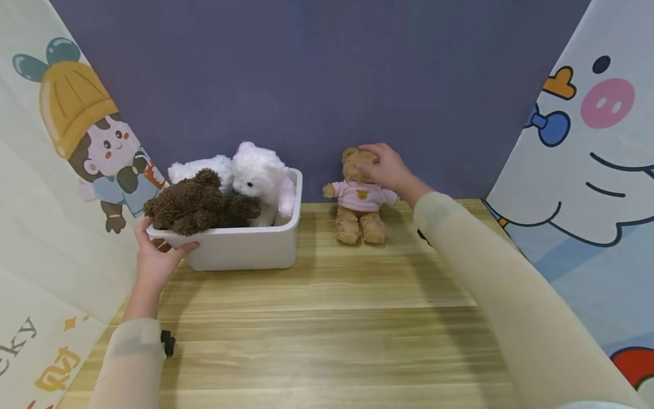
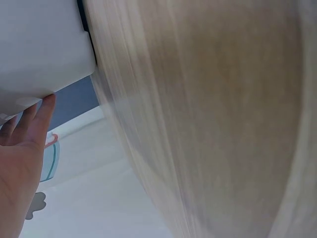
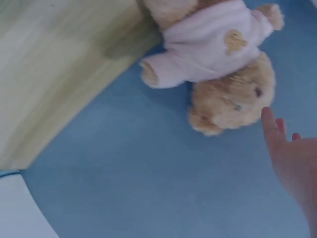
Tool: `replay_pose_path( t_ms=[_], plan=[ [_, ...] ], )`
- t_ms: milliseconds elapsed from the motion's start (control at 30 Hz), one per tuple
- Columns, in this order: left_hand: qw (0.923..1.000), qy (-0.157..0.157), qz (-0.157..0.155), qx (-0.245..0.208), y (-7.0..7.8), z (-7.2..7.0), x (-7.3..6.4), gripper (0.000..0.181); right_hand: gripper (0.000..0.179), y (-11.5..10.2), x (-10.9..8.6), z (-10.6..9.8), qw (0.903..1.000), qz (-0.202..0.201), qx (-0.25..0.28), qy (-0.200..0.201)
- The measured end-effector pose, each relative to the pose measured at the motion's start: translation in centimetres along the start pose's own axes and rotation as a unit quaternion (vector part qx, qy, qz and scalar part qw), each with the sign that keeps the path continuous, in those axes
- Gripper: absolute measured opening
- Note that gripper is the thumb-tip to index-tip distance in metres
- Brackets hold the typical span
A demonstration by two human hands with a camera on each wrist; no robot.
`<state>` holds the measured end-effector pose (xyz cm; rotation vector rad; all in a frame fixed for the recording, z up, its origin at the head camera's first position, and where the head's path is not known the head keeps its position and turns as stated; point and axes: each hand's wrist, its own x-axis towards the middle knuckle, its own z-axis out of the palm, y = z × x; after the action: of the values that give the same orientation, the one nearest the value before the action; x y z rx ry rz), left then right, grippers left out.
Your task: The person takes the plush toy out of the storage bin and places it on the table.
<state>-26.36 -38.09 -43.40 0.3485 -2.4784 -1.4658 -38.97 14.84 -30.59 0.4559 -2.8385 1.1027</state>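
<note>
Head view, tan teddy bear: the bear (image 1: 352,196), in a pink sweater, sits upright on the wood-grain table (image 1: 317,324), at its far side right of centre, close to the dark blue-grey wall (image 1: 327,79), with its feet toward the near side.
In front of its face: the right hand (image 1: 390,170) covers part of the bear's head.
White bin: left of the bear and apart from it, the open-topped bin (image 1: 245,250) stands on the table.
Plush toys in the bin: a dark brown plush (image 1: 189,204) lies across the near left rim; a white plush with a dark eye (image 1: 258,170) rises behind and to the right; a second white plush (image 1: 201,168) is at far left.
Side panels: a cartoon child (image 1: 109,142) is printed at left, a pink snout (image 1: 608,103) at right.
Right arm: reaches far across the table, fingers extended and parted at the bear's head; firm contact cannot be told.
Left hand: grips the bin's near left corner (image 1: 158,264), thumb on the near wall, fingers beneath the left side.
</note>
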Motion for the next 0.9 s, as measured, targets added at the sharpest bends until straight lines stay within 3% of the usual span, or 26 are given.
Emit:
replay_pose_path(
  t_ms=[233,467,700,900],
  plan=[
    [1.0,-0.004,-0.001,-0.005,0.0,0.0,0.4,0.117,0.067,-4.4,0.5,-0.9,0.9998,-0.016,-0.012,-0.011],
    [0.9999,-0.01,0.001,-0.008,0.1,0.1,0.4,0.118,0.072,-8.9,1.0,-0.1,0.9983,-0.05,-0.017,-0.026],
    [0.9999,-0.01,0.0,-0.006,0.2,0.2,0.3,0.12,0.074,-13.9,1.2,2.4,0.9954,-0.082,0.002,-0.05],
    [1.0,-0.001,-0.003,0.001,0.1,-0.2,-0.2,0.12,0.072,-18.2,0.7,6.3,0.986,-0.137,0.036,-0.087]
  ],
)
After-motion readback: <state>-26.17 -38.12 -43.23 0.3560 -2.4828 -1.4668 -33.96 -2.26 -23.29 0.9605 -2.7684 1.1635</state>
